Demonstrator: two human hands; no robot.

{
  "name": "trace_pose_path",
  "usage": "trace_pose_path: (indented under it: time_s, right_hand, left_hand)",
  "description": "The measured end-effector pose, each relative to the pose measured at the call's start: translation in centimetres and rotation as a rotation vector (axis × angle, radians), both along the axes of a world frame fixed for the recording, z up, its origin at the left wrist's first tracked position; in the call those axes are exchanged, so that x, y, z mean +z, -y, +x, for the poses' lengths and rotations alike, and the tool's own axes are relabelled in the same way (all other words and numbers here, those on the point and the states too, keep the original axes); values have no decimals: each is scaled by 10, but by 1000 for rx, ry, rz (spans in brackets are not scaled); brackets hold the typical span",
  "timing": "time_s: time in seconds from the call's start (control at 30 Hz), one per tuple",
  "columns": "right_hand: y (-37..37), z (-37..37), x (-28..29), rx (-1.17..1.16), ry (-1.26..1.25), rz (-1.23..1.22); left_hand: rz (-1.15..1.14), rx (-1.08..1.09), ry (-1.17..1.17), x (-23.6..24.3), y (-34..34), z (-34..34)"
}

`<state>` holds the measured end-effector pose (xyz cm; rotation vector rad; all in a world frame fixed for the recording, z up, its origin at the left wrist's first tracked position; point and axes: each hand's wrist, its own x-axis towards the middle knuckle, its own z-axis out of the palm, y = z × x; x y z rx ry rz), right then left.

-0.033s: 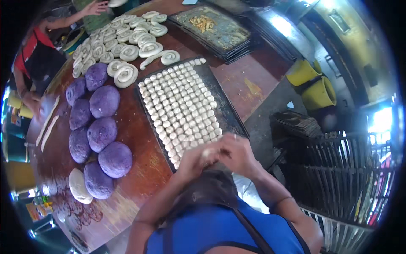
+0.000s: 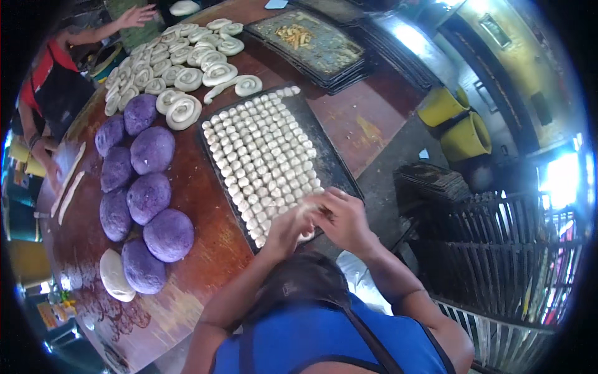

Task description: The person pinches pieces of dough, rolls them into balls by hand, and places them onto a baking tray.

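Observation:
My left hand (image 2: 285,234) and my right hand (image 2: 344,218) meet over the near end of a dark baking tray (image 2: 339,163). Both are closed, fingertips together, with a small pale piece of dough (image 2: 307,210) between them, partly hidden and blurred by motion. Close rows of small white dough balls (image 2: 265,156) cover most of the tray. A bare dark strip runs along its right side, and a few balls lie under my hands.
Left of the tray lie several purple dough mounds (image 2: 149,198) and a white dough lump (image 2: 117,275). Coiled dough (image 2: 218,73) fills the far table. Stacked trays (image 2: 311,50) stand at the back. A co-worker's hand (image 2: 53,174) is by two dough strips (image 2: 70,198); yellow buckets (image 2: 467,137) stand right.
My hands have shifted slightly, the right one opening less over the dough and rising a little. The co-worker's lower hand has come down toward the dough strips.

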<state>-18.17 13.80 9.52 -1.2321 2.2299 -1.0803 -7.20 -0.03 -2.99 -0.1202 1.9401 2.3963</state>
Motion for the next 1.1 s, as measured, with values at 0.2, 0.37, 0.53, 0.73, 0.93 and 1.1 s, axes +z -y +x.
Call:
trace_pose_path:
  time_s: [0.2,0.37,0.53,0.73,0.93,1.1]
  right_hand:
    - [-5,19,-4,-147,-363,-46]
    - [7,-23,-20,-46,-51,-116]
    - [-8,-94,-68,-148,343,94]
    - [20,-150,-142,-81,-30,15]
    - [25,-106,-78,-83,-21,55]
    - [-21,-3,6,220,-22,-103]
  left_hand:
    - [528,171,126,48,-32,-11]
    - [227,-11,184,58,-17,-27]
    - [924,532,-94,43,16,-31]
    - [119,451,363,45,-12,-27]
    - [101,739,243,19,5,-27]
    - [-501,218,-261,81,-18,8]
